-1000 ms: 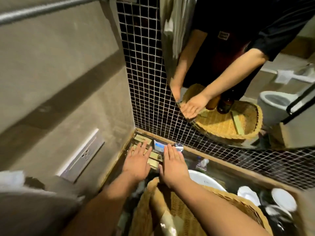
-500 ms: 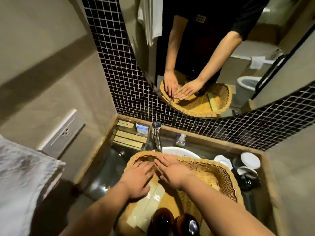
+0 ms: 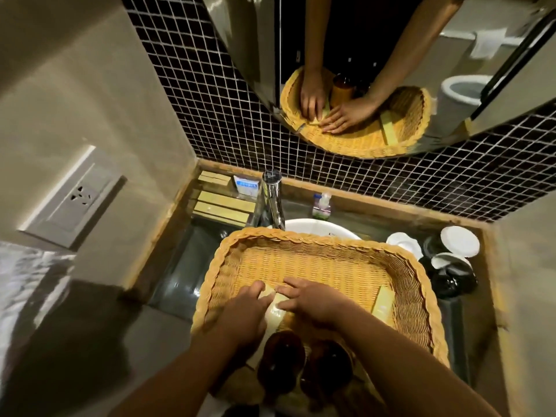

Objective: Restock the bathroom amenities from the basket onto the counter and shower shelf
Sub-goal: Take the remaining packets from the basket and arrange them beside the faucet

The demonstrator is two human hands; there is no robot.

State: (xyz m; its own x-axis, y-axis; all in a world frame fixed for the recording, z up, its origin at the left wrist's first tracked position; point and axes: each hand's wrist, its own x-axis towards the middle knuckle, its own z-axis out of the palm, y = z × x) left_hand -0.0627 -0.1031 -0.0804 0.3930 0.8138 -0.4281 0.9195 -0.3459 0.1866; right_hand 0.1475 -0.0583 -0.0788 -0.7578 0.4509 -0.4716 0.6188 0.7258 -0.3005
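Observation:
A woven wicker basket [image 3: 319,239] rests over the white sink. Inside it, my left hand [image 3: 242,311] and my right hand [image 3: 313,299] lie side by side on flat pale amenity packets [image 3: 273,311], fingers closing on them. Two brown bottles [image 3: 282,359] stand in the basket's near end, below my wrists. Another yellow packet [image 3: 382,302] lies at the basket's right wall. On the counter's back left corner sit several yellow packets [image 3: 222,207] and a small blue-and-white box [image 3: 246,186].
A chrome tap [image 3: 272,200] rises behind the basket, with a small bottle [image 3: 322,203] beside it. White-lidded cups and dark cups [image 3: 445,254] stand at the right. A wall socket [image 3: 78,195] is on the left; a towel [image 3: 21,284] hangs lower left. The mirror above reflects the basket.
My hands left the packets in the counter's back corner, came back into the basket and slid toward its near end onto the flat packets. The view tilted downward.

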